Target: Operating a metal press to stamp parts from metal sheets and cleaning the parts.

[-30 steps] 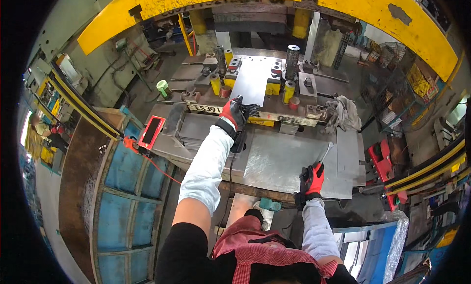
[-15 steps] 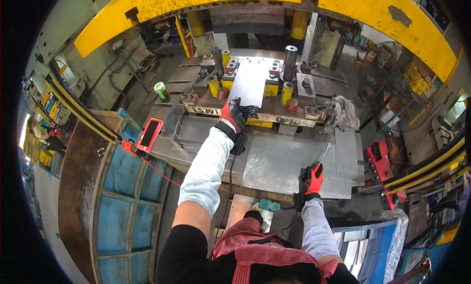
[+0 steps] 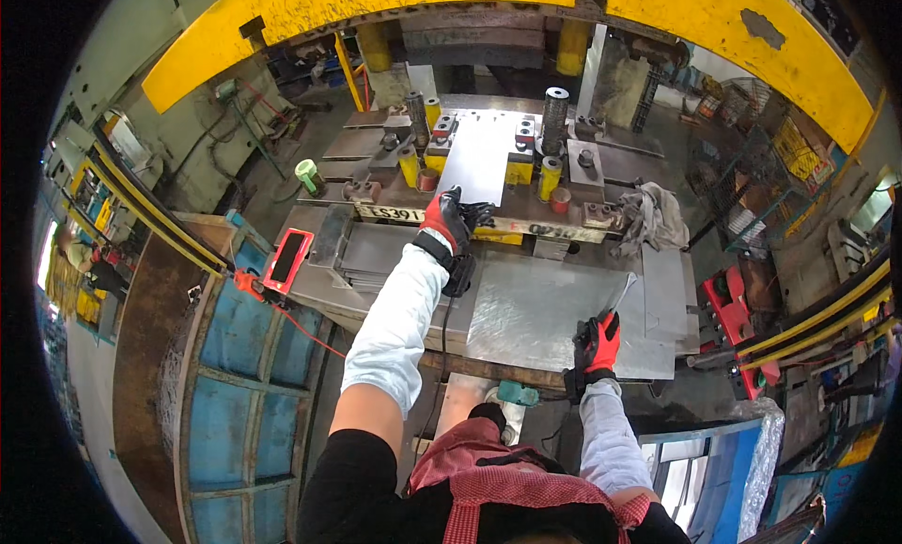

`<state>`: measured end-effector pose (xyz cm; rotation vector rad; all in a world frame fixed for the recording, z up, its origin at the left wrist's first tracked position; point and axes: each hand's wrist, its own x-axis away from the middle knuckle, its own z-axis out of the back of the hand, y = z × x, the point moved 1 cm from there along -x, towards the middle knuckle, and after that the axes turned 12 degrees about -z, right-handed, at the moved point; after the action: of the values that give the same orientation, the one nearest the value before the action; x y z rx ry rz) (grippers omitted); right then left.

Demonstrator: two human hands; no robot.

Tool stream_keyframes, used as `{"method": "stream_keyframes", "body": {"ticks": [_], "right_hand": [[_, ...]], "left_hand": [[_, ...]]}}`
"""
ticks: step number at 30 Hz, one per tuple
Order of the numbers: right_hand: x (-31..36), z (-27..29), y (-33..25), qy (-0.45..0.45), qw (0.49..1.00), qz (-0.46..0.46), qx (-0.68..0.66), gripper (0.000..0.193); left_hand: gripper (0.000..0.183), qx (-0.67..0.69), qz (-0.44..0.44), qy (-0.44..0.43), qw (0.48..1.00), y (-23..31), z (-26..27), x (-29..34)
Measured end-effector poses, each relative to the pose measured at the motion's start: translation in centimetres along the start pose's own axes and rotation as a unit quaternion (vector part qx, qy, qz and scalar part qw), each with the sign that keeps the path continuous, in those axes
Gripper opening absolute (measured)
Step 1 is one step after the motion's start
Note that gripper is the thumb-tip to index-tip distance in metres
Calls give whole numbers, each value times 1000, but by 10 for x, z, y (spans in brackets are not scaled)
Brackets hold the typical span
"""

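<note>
Gloved hands at a press die, seen from above. The pale sheet-metal blank (image 3: 479, 159) lies flat on the lower die between the dark ribbed guide posts, the right one (image 3: 556, 112) standing taller in view, its near end projecting toward the person. The left hand (image 3: 449, 217), in a red-and-black glove, is at that near end; whether its fingers pinch the edge cannot be told. The right hand (image 3: 596, 345) is closed around a slender silver hand tool (image 3: 620, 292), whose tip points away over the broad metal plate (image 3: 554, 309). Judged by its look, the blank should be fairly light and stiff though flexible along its length, smooth enough to slip, and sharp-edged; the near end, clear of the posts, offers the best hold, with gloves kept on
</note>
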<state>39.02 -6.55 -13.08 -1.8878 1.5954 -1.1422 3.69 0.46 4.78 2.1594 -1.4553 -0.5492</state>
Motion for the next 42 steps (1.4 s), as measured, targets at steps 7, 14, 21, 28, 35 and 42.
{"method": "stream_keyframes", "body": {"ticks": [7, 14, 21, 28, 35, 42], "right_hand": [[16, -24, -13, 7, 999, -7, -38, 43], [2, -5, -9, -2, 1000, 18, 7, 27], [-3, 3, -1, 9, 999, 21, 31, 42], [-19, 15, 8, 6, 1000, 4, 21, 45], [8, -14, -5, 6, 999, -33, -30, 56], [2, 0, -5, -13, 1000, -9, -16, 40]], "left_hand": [[31, -12, -5, 8, 1000, 3, 6, -1], [36, 21, -29, -2, 999, -3, -7, -1], [30, 19, -45, -49, 998, -6, 12, -9], [26, -245, -156, -171, 942, -2, 28, -21], [34, -19, -13, -12, 1000, 1, 21, -9], [34, 4, -1, -3, 1000, -2, 7, -6]]}}
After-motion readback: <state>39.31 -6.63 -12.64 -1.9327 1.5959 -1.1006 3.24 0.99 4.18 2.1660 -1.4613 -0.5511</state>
